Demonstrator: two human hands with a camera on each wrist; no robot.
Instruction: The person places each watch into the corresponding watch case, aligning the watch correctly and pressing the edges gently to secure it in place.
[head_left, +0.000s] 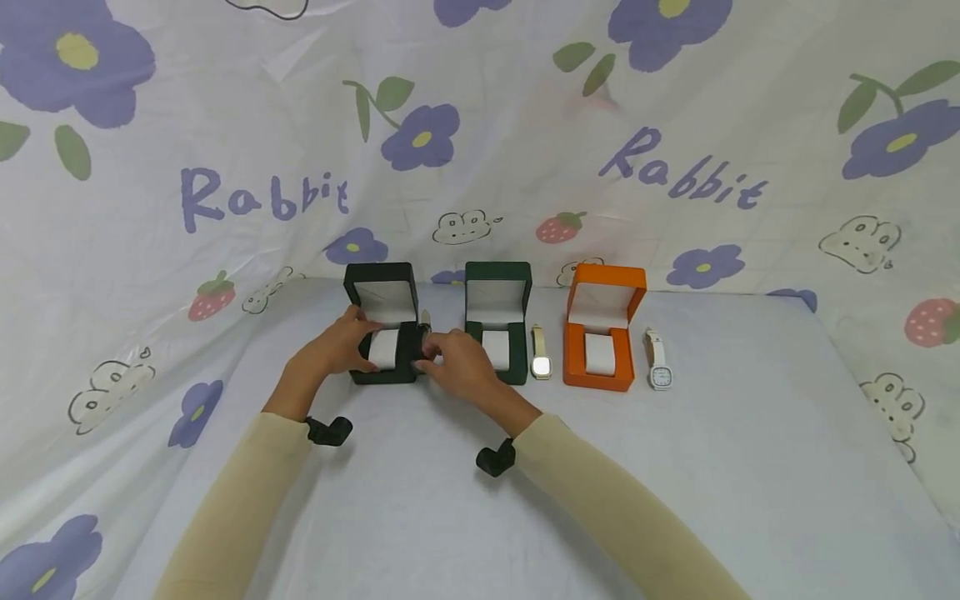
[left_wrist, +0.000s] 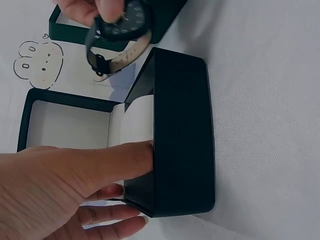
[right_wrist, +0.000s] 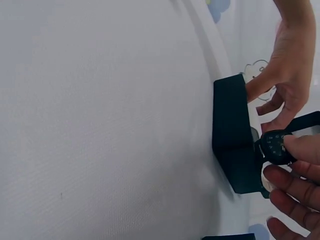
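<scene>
The leftmost watch box [head_left: 378, 378], dark and with its lid raised, holds a white cushion [head_left: 384, 350]. My left hand [head_left: 333, 346] reaches into this box, thumb and forefinger about the cushion; in the left wrist view the thumb's tip is hidden behind the front wall. Just right of the box, my right hand [head_left: 461, 362] pinches a black watch [right_wrist: 273, 146] between thumb and fingers. The watch's dark dial faces up, and its strap [left_wrist: 126, 59] with a pale inner side hangs in a loop in the left wrist view.
A green watch box [head_left: 498, 271] and an orange watch box [head_left: 598, 382] stand open to the right, each with a white cushion. A gold watch [head_left: 540, 365] lies beside the green one, a white watch [head_left: 660, 375] beside the orange. Patterned cloth hangs behind.
</scene>
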